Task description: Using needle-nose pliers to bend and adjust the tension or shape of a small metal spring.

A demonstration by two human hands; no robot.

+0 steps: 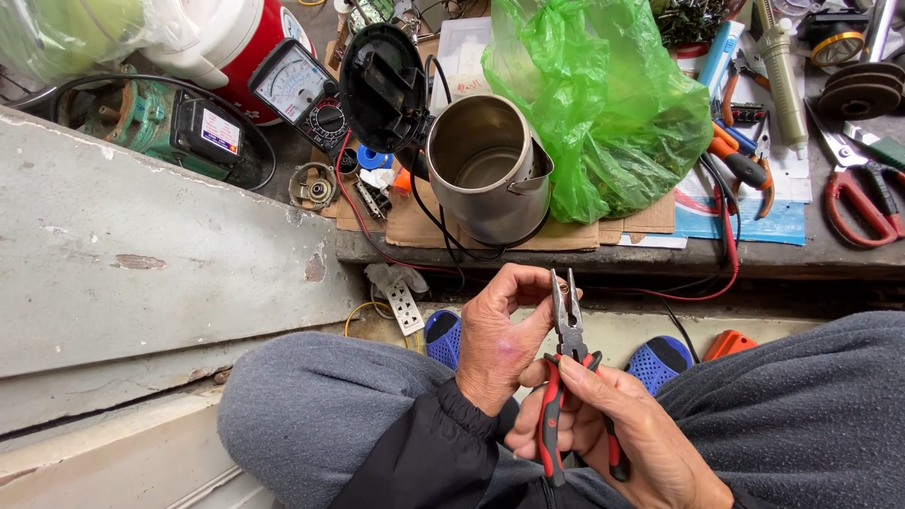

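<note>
While my right hand (613, 429) wraps the red-and-black grips, I hold the pliers (568, 363) upright over my lap, long axis pointing away toward the bench (754, 254), nose slightly parted. My left hand (500, 335) is nearest that nose, fingertips curled in beside it, pinching something too small to tell. Beyond stands the steel kettle (488, 170)

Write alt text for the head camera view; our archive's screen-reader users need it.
A seated person's right hand holds red-and-black pliers by the handles, while the left hand pinches at the open jaws. Beyond, on a cluttered workbench, a steel electric kettle lies with its lid open, beside a green plastic bag and an analogue multimeter.
</note>
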